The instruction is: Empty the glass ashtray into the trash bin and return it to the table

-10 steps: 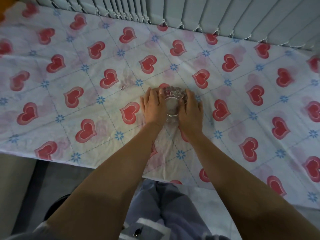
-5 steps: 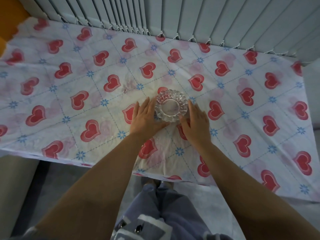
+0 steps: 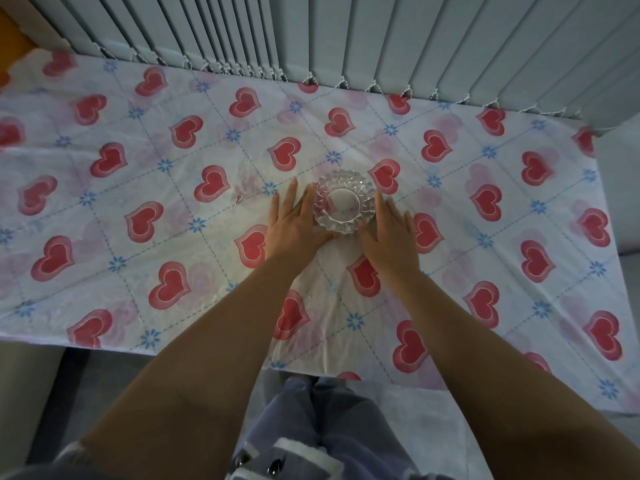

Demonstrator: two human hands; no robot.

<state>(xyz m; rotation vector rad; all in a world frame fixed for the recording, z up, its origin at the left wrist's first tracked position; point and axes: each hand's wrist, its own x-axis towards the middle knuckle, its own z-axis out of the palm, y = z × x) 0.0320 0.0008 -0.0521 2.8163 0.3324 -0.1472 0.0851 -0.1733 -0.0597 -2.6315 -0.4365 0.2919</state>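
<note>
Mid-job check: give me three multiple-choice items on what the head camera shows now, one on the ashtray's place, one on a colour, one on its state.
1. Where is the glass ashtray?
A. on the tablecloth between both hands
B. lifted above the cloth
C. on the floor

2. What colour are the cloth's hearts?
A. green
B. red
C. black

3. What state is the ashtray in?
A. upside down
B. cracked in half
C. upright, bowl looking empty

Answers:
1 A: it sits on the cloth, left hand and right hand flat at its sides.
2 B: red hearts cover the white cloth.
3 C: the rim faces up and only clear glass shows inside.
</note>
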